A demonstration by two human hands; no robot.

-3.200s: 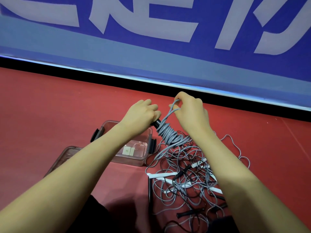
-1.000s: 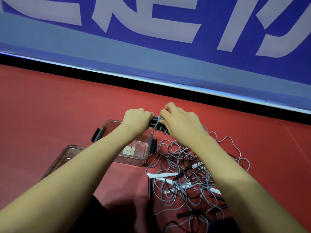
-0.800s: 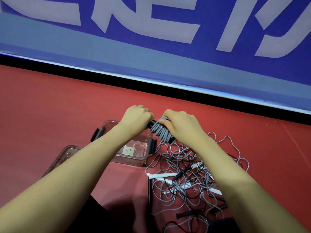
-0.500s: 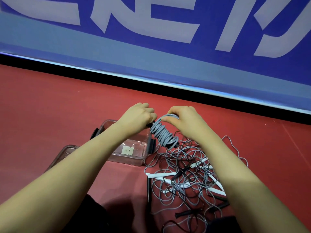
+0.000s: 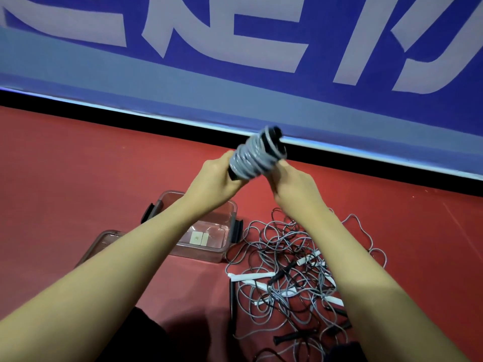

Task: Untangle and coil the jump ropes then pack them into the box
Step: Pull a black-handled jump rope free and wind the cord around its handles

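— Where are the hands?
— Both raised over the red floor. The left hand has its fingers clenched round the black handle end of the coiled rope; the right hand holds the coil's other side, its fingers hidden, so I cannot tell their grasp.
— Around them?
— A blue banner with large pale letters, unreadable. The tangled ropes lie right of the clear box, 2 small labels inside, its lid at its left.

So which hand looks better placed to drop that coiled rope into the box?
Probably the left hand: it grips the coiled jump rope by its handle, almost above the clear box.
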